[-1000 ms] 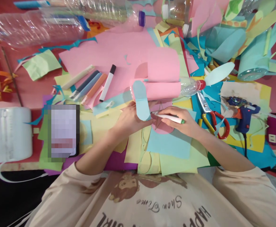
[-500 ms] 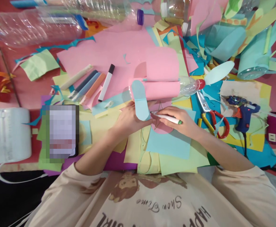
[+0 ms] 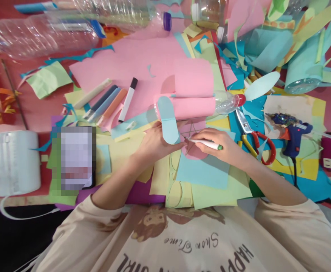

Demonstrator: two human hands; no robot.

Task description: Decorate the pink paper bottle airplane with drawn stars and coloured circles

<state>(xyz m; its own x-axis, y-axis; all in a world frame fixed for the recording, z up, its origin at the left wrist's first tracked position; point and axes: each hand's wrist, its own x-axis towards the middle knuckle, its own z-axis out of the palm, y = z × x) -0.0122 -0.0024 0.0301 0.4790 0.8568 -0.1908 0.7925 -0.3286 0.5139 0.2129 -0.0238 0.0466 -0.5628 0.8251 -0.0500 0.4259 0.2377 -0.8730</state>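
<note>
Scissors (image 3: 249,131) and glue gun (image 3: 293,142) lie near the table's (image 3: 44,107) right edge in the head view; phone (image 3: 76,158) and markers (image 3: 113,107) lie leftward. The plane's (image 3: 194,107) blue flap (image 3: 169,130) partly covers the left hand (image 3: 154,140); I cannot tell its grip. The right hand (image 3: 221,139) pinches the pen (image 3: 211,144) over pink paper (image 3: 196,152), mid-table, tip leftward, long axis nearly parallel to the near edge.
</note>
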